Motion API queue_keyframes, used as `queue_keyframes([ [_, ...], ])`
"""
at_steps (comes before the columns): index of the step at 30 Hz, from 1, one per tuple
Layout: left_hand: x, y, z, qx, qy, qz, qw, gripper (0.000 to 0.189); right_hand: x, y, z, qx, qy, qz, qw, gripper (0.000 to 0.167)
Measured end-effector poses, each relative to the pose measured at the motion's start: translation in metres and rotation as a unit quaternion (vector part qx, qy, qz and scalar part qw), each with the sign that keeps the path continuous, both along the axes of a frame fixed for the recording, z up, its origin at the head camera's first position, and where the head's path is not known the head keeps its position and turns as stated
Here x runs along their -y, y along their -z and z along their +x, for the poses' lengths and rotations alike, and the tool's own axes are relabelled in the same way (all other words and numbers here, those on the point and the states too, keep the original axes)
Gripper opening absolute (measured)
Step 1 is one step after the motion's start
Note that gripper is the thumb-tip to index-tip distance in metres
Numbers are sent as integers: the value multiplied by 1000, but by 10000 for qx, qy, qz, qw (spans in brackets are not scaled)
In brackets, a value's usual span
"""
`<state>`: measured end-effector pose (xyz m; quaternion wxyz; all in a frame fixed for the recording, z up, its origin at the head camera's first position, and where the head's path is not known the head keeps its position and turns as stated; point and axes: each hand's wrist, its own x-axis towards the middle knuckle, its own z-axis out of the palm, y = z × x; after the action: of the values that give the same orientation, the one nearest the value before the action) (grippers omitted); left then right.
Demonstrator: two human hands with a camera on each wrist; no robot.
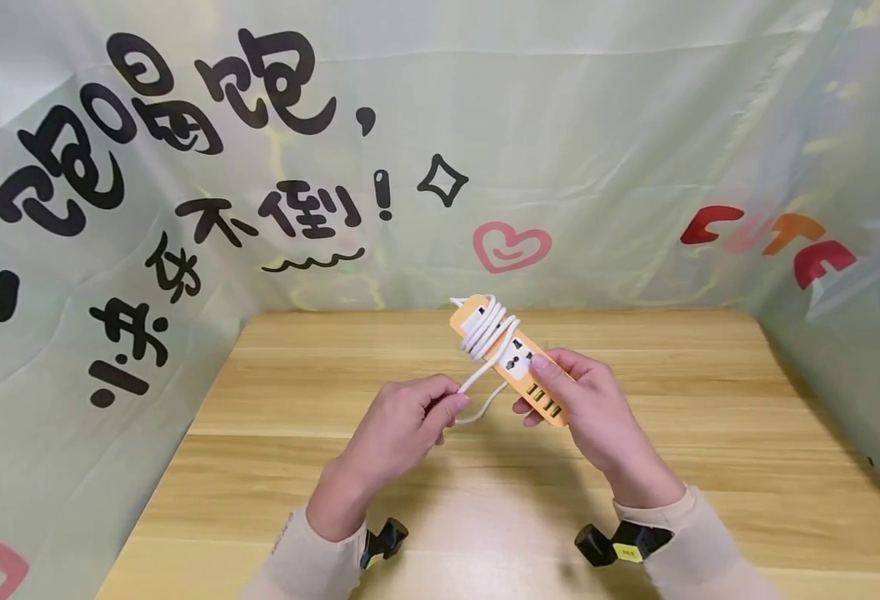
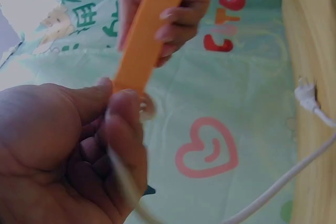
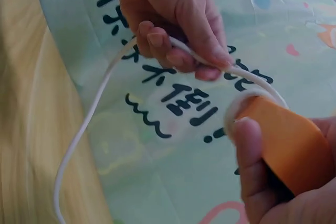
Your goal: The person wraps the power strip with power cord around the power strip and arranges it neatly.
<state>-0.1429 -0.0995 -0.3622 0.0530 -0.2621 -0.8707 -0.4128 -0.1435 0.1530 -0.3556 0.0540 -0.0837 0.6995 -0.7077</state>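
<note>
My right hand (image 1: pixel 597 408) grips the lower end of an orange and white power strip (image 1: pixel 517 360), thumb on its socket face, which has several USB ports near the grip. Around the strip's far end a white cord (image 1: pixel 487 327) is wound in several turns. Between thumb and fingers, my left hand (image 1: pixel 408 421) pinches the cord a short way from the strip. From there the cord's loose length (image 3: pixel 79 135) hangs down in the right wrist view. A white plug (image 2: pixel 305 94) shows at the cord's end in the left wrist view. The strip's plain orange back (image 2: pixel 139 45) faces that camera.
Below the hands lies a wooden table (image 1: pixel 297 367). A pale green printed sheet (image 1: pixel 597 150) stands around its back and sides, bearing dark characters, a pink heart (image 1: pixel 512 247) and coloured letters. Each wrist wears a black camera mount (image 1: pixel 385 543).
</note>
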Motion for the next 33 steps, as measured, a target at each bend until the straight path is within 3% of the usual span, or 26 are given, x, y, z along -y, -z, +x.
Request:
queue_keyframes([
  [3, 0, 4, -3, 112, -162, 7, 9998, 28, 4, 1, 2, -7, 236, -196, 9995, 42],
  [7, 1, 6, -6, -6, -453, 18, 9990, 29, 5, 3, 3, 26, 299, -410, 9987, 39],
  [16, -2, 1, -4, 19, -477, 192, 9987, 12, -1, 3, 2, 434, 294, -1350, 9895, 28],
  [23, 4, 0, -8, 243, -728, 275, 9967, 18, -3, 2, 1, 477, 270, -1483, 9874, 27],
  [26, 10, 3, -12, 348, -543, 272, 9976, 22, -4, 1, 0, 525, 367, -1497, 9867, 27],
  [33, 27, 5, -20, 1040, 551, 452, 9920, 24, -7, -2, -4, 635, 494, -1562, 9844, 28],
])
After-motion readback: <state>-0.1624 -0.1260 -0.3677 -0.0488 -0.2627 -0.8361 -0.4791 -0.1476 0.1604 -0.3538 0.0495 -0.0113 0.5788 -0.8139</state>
